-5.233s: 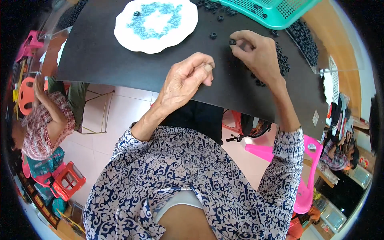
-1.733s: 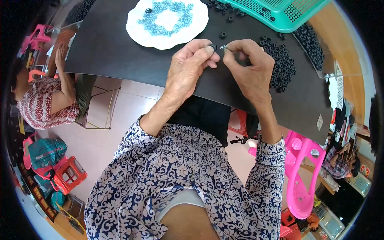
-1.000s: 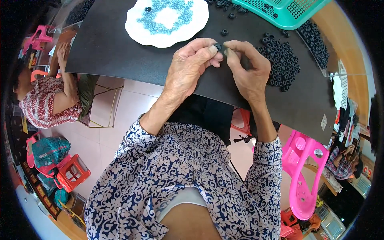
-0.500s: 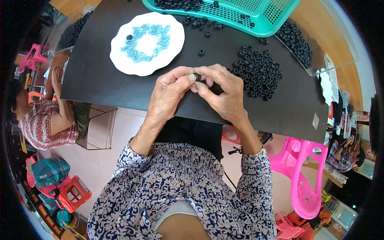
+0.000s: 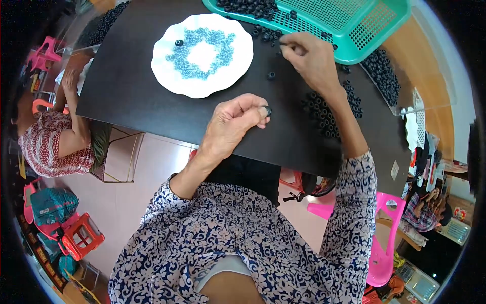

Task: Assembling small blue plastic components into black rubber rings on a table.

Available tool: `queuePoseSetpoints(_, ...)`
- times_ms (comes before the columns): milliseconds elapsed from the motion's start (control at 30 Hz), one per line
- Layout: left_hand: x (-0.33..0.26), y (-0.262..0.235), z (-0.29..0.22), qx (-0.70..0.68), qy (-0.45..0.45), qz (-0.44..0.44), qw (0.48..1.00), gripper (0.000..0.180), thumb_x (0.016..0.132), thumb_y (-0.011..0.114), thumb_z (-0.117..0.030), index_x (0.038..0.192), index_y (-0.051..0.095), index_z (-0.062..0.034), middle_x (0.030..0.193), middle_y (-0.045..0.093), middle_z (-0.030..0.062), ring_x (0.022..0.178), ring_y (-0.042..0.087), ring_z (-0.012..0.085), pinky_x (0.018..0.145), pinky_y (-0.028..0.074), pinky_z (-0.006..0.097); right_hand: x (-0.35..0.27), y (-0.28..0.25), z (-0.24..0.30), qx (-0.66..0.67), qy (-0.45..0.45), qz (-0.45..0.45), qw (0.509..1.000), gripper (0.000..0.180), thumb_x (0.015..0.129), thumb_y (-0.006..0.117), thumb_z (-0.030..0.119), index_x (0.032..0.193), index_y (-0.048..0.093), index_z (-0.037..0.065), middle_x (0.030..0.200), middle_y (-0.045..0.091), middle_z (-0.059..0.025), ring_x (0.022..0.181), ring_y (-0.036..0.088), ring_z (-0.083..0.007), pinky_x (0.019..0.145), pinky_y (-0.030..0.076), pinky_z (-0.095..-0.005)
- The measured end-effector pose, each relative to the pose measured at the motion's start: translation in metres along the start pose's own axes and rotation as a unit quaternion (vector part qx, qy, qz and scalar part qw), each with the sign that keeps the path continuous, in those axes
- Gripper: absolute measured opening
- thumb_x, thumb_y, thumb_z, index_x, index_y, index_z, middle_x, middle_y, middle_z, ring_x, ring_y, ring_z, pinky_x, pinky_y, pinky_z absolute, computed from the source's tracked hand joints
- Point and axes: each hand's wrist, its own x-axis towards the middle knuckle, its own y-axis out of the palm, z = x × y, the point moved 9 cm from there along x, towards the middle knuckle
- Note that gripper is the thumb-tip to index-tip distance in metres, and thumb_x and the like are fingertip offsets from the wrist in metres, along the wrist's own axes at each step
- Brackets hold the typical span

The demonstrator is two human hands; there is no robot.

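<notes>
My left hand (image 5: 234,120) pinches a small black ring-shaped part (image 5: 268,110) between thumb and fingertip, above the near part of the dark table. My right hand (image 5: 315,60) is stretched out toward the green basket, its thumb and index finger curled together beside loose black parts (image 5: 266,34). What its fingertips hold, if anything, I cannot make out. Left of it lies a white wavy-edged plate (image 5: 167,83) with small translucent bluish pieces (image 5: 195,68) spread in a ring and one black part (image 5: 179,43) among them. My right forearm partly covers a pile of black ring-shaped parts (image 5: 324,116).
A green perforated basket (image 5: 349,50) with black parts stands at the far edge. A clear bin of black parts (image 5: 382,76) is at the right. One loose part (image 5: 271,75) lies mid-table. At left sits another person (image 5: 58,147); a pink stool (image 5: 382,258) is at lower right.
My hands have parted. The right one moved up and away toward the basket, while the left moved slightly right and down, keeping the black part. The view has shifted a little.
</notes>
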Motion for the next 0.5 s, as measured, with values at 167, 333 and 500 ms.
queuePoseSetpoints(167,-0.002,0.003,0.002,-0.001,-0.011,-0.002,1.000,0.013,0.091,0.057,-0.007,0.097,0.065,0.0014,0.085,0.064,0.0047,0.076,0.058,0.0092,0.071,0.047,0.022,0.018,0.037,-0.010,-0.123,-0.028,0.060,0.990,0.021,0.075,0.069,0.013,0.093,0.070,0.003,0.080,0.069,-0.0117,0.069,0.066,-0.0242,0.065,0.052,-0.0323)
queuePoseSetpoints(333,-0.003,0.002,0.002,-0.006,-0.003,0.001,1.000,0.013,0.091,0.058,-0.007,0.098,0.065,0.0008,0.084,0.064,0.0046,0.076,0.058,0.0090,0.069,0.047,0.021,0.017,0.046,-0.009,-0.143,-0.022,0.112,0.983,0.022,0.074,0.068,0.012,0.094,0.070,0.004,0.079,0.068,-0.0121,0.069,0.066,-0.0248,0.066,0.052,-0.0331)
queuePoseSetpoints(500,-0.002,-0.002,0.002,0.024,-0.010,0.000,1.000,0.014,0.091,0.058,-0.007,0.100,0.065,0.0012,0.085,0.064,0.0054,0.076,0.058,0.0095,0.070,0.047,0.022,-0.004,0.012,0.022,0.059,0.011,0.015,0.998,0.023,0.075,0.066,0.007,0.097,0.070,0.003,0.074,0.065,-0.0039,0.066,0.060,-0.0106,0.062,0.048,-0.0246)
